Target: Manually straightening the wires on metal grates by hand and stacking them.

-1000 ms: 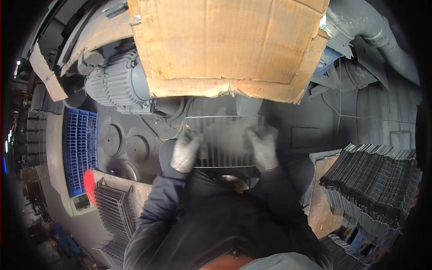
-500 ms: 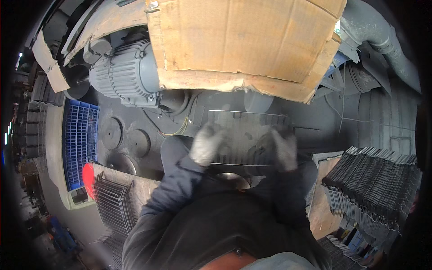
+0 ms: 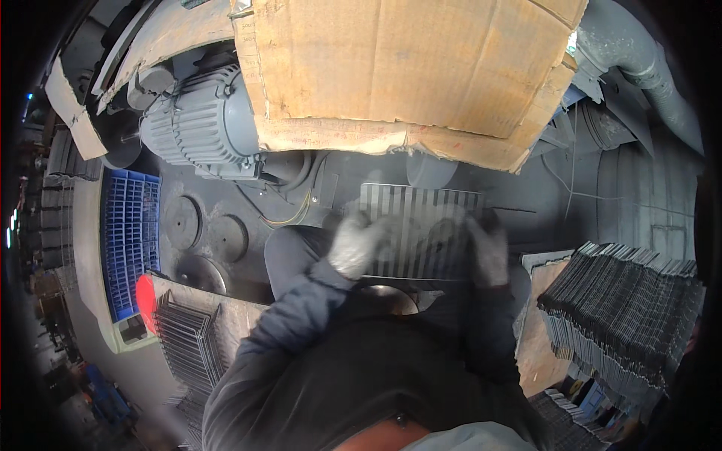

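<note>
A flat dark metal grate (image 3: 410, 233) with parallel bars lies level between my hands, over my lap. My left hand (image 3: 358, 244), in a pale grey work glove, is closed on its left side. At the opposite side my right hand (image 3: 489, 249), gloved alike, grips the right end. Motion smears the bars and the fingers a little, so the exact finger placement is hard to make out. Just below the grate's near edge, a shiny round metal part (image 3: 392, 299) shows partly, above my dark clothing.
A cardboard sheet (image 3: 406, 68) hangs ahead beside a grey electric motor (image 3: 199, 124). Stacked grates (image 3: 620, 308) stand on a board at right. More grates (image 3: 184, 334) rest at left near a blue plastic crate (image 3: 131, 240). Round discs (image 3: 228, 238) lie on the dark surface.
The grate has shifted slightly to the right, and its bars show more plainly now. Both hands have moved a little to the right with it, still holding its sides.
</note>
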Motion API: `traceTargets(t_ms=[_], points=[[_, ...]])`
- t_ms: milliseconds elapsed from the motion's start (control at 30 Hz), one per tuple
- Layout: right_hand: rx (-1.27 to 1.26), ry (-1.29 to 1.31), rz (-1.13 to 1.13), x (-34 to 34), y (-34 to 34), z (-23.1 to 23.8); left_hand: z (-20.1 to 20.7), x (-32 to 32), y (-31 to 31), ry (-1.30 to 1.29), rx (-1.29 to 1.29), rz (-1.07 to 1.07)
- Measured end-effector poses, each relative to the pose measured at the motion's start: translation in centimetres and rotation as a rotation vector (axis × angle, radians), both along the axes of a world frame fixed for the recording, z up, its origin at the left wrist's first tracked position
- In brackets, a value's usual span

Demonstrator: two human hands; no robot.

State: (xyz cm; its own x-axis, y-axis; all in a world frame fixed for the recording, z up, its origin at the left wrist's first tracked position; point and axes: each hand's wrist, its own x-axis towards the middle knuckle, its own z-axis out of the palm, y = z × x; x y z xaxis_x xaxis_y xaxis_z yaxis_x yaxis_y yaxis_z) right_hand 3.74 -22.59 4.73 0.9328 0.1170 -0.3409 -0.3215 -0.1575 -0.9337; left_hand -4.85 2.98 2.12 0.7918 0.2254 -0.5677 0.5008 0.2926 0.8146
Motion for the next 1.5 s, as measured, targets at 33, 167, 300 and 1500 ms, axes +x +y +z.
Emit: traceTargets(t_ms=[33, 167, 300, 1500], points=[[0.073, 0.162, -0.023, -0.3, 2.1, -0.8, 0.6, -0.8, 1.9, 0.072, -0.074, 0.042], [0.024, 0.224, 0.216, -0.4, 5.4, -2.6, 2.4, -2.5, 7.0, 0.081, -0.152, 0.106], [0.087, 0.107, -0.022, -0.4, -1.3, -0.7, 1.7, 1.1, 2.6, 0.06, -0.277, -0.155], [0.126, -0.549, -0.247, -9.7, -3.0, 10.8, 12.7, -4.9, -6.9, -0.807, 0.837, 0.355]])
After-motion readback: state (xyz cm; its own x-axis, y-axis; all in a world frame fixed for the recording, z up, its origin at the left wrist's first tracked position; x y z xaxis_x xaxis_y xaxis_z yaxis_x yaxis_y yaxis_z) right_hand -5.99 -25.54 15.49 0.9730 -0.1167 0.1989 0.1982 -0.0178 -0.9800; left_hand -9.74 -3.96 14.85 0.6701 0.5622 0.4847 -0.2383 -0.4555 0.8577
